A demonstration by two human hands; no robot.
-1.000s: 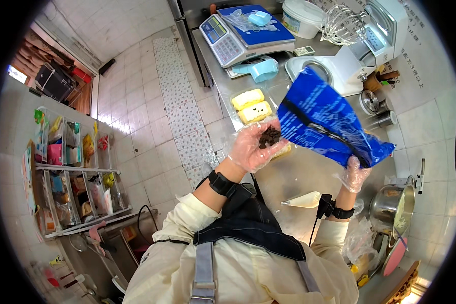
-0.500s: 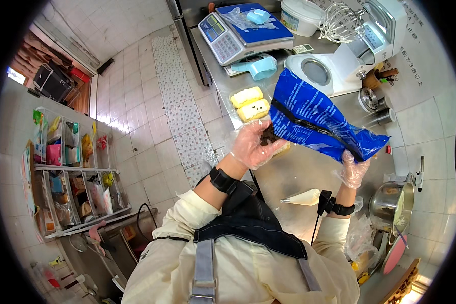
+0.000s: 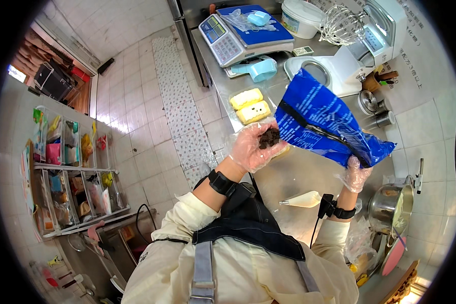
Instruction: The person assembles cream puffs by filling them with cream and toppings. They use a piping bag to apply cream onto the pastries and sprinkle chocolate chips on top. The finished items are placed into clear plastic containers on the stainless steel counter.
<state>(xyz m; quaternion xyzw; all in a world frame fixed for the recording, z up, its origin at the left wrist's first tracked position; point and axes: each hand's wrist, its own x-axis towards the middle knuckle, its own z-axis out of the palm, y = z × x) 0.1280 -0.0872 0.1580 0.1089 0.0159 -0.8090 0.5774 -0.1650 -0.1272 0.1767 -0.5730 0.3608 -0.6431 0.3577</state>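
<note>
My left hand (image 3: 253, 145), in a clear plastic glove, is cupped around a pile of dark brown crumbs (image 3: 269, 138). Gripped at its lower right end by my gloved right hand (image 3: 357, 174) is a blue plastic bag (image 3: 324, 119) with a black band. The bag's other end tilts down to the left, right beside the crumbs. Just beyond my left hand, cream-yellow cake pieces (image 3: 253, 111) sit in a clear tray; one carries a few dark specks. Part of another yellow piece shows under my left fingers. A filled piping bag (image 3: 301, 199) lies on the steel table (image 3: 273, 177).
At the back stand a blue-topped scale (image 3: 245, 38), a light blue scoop (image 3: 262, 70), a white tub (image 3: 303, 19) and a white stand mixer (image 3: 349, 61) with a whisk. A steel pot (image 3: 390, 205) is at the right. A shelf rack (image 3: 76, 167) stands far left.
The blue bag has shifted slightly right, its lower left end drawing away from my left palm. More of the dark crumbs now show in my left hand.
</note>
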